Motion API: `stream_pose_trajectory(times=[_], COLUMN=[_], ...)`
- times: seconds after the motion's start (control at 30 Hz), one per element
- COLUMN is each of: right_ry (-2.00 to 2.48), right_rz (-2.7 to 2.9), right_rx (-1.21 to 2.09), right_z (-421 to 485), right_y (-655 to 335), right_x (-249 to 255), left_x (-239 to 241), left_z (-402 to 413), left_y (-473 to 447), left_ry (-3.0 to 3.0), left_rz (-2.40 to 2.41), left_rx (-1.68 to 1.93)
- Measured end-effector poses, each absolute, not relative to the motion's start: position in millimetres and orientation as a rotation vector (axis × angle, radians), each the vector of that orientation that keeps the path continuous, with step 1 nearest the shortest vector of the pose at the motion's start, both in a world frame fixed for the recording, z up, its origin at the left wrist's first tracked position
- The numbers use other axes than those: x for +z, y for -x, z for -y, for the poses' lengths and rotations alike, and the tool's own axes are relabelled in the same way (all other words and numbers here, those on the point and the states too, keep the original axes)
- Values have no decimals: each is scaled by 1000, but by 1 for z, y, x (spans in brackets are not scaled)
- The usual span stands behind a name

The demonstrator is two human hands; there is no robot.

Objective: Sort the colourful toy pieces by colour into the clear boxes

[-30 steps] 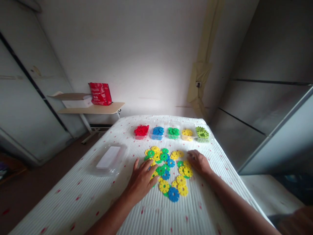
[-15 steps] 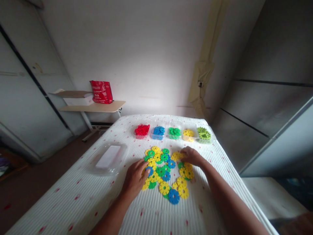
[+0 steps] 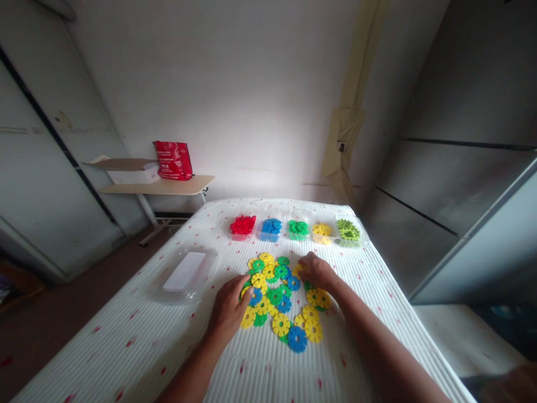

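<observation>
Discs (image 3: 282, 296), flower-shaped plastic ones in yellow, green and blue, are lying in a loose pile mid-mattress (image 3: 126, 336). Left hand (image 3: 229, 307) is resting palm down on the pile's left edge, fingers (image 3: 246, 292) loosely curled and touching a yellow disc; can't tell whether they're gripping anything. Right hand (image 3: 316, 270) is sitting on the pile's far right edge, fingers bent over yellow discs, grip unclear too. Beyond the pile, five small tubs (image 3: 297, 230) are sitting in a row, sorted by colour. Left of the pile, a clear box (image 3: 183, 272) is lying flat.
</observation>
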State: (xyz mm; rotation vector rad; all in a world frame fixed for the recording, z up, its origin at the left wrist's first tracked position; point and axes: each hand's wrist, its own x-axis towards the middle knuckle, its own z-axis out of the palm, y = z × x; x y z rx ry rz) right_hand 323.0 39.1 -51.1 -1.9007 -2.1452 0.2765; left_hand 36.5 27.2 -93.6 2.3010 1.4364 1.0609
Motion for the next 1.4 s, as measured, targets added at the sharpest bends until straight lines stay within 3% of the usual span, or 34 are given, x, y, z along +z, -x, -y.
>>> stream_pose_trajectory(times=[0.47, 0.73, 0.9, 1.13, 1.4], right_ry=[1954, 2069, 2093, 1860, 1716], right_rz=[2092, 1768, 1698, 1926, 2055], right_rx=[366, -160, -277, -63, 168], right_z=[-33, -70, -88, -55, -26], right_y=[-338, -370, -382, -371, -345], right_x=[-38, 19, 25, -18, -18], left_x=[-93, -92, -90, -92, -94], left_z=[-28, -27, -27, -27, -28], left_y=[-38, -37, -38, -38, -38], left_ry=[-2309, -2297, -2305, -2330, -2344], left_rz=[-1421, -1415, -1415, -1427, -1429], left_rx=[1093, 1101, 1108, 1113, 1097])
